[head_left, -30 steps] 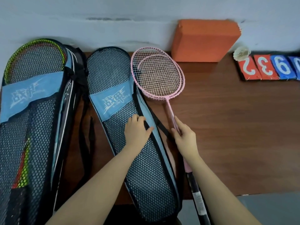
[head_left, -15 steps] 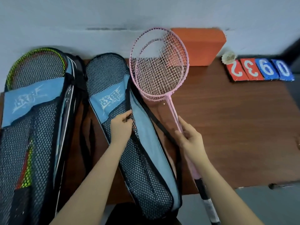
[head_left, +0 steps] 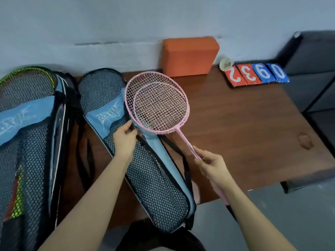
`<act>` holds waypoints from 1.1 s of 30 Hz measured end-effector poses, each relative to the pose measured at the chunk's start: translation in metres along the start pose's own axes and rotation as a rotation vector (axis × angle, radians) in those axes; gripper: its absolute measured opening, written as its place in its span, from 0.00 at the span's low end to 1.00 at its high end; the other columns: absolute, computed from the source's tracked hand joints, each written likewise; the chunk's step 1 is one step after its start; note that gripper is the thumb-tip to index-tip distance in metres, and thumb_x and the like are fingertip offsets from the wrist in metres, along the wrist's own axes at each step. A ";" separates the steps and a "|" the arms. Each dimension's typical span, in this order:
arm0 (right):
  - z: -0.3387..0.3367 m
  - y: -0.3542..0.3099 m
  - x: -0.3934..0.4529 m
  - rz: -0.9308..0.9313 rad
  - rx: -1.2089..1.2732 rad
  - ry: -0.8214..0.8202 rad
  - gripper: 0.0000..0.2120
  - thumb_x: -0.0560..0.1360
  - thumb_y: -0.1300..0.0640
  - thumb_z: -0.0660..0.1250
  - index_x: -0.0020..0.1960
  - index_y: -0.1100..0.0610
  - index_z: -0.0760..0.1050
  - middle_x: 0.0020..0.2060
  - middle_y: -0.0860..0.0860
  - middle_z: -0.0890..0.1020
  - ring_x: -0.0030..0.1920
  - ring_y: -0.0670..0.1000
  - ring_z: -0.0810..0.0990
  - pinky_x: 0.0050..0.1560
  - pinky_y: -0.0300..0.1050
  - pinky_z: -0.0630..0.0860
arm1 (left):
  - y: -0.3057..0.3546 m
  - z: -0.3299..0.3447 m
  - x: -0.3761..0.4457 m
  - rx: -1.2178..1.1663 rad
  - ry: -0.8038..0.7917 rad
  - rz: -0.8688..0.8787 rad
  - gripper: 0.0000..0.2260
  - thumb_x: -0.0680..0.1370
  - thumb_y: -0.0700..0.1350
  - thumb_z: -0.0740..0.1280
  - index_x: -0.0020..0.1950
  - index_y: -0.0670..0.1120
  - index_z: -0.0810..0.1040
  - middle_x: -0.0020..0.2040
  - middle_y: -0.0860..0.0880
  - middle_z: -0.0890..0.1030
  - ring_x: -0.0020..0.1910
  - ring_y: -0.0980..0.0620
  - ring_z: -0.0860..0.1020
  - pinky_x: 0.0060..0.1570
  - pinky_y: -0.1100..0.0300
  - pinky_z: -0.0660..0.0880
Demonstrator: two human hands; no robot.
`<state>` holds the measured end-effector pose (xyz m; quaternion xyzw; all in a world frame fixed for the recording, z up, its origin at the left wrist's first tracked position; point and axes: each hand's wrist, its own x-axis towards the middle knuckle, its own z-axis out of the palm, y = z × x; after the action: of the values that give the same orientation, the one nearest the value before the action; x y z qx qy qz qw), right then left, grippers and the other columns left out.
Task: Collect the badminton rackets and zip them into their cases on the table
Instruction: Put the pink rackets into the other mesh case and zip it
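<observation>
Two pink badminton rackets (head_left: 157,104) are stacked together, heads held just above the table beside the middle case. My right hand (head_left: 210,163) grips their thin pink shafts below the heads. A black mesh case (head_left: 154,187) with a light blue band lies open along the table's middle. My left hand (head_left: 125,140) pinches its mesh flap at the open edge, right under the racket heads. A second mesh case (head_left: 27,142) at the far left holds a green-framed racket (head_left: 27,71) and coloured handles.
An orange foam block (head_left: 190,55) stands against the wall. A white shuttlecock (head_left: 225,63) and a row of red and blue number cards (head_left: 257,74) sit at the back right. The brown table (head_left: 244,133) ends at right, next to dark grey furniture (head_left: 315,69).
The pink rackets came down from upright against the wall to a lower tilt over the case's open edge. My left hand stayed pinching the mesh flap. The view shifted left.
</observation>
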<state>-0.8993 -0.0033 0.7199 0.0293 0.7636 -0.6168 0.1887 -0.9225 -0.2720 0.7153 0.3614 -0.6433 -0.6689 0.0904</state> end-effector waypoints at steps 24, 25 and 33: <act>-0.020 0.018 -0.014 0.248 0.263 -0.191 0.18 0.71 0.72 0.67 0.58 0.59 0.80 0.31 0.55 0.81 0.20 0.48 0.68 0.21 0.37 0.69 | -0.008 0.014 -0.019 0.553 -0.144 0.244 0.34 0.74 0.36 0.68 0.76 0.45 0.55 0.73 0.45 0.58 0.69 0.47 0.64 0.66 0.64 0.59; -0.018 0.019 -0.013 0.259 0.288 -0.206 0.18 0.71 0.72 0.66 0.58 0.59 0.79 0.32 0.56 0.81 0.20 0.48 0.68 0.21 0.37 0.68 | -0.008 0.013 -0.019 0.526 -0.133 0.243 0.34 0.74 0.36 0.68 0.76 0.45 0.54 0.73 0.45 0.58 0.67 0.48 0.66 0.64 0.66 0.62; -0.023 0.030 -0.018 0.393 0.359 -0.284 0.18 0.69 0.69 0.68 0.59 0.62 0.78 0.32 0.58 0.78 0.20 0.49 0.68 0.20 0.39 0.63 | -0.004 0.009 -0.010 0.435 -0.108 0.305 0.32 0.74 0.34 0.66 0.75 0.47 0.58 0.72 0.47 0.62 0.59 0.63 0.70 0.43 0.86 0.61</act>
<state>-0.8798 0.0291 0.7016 0.1229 0.5881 -0.6915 0.4011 -0.9194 -0.2585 0.7142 0.2352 -0.8226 -0.5120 0.0760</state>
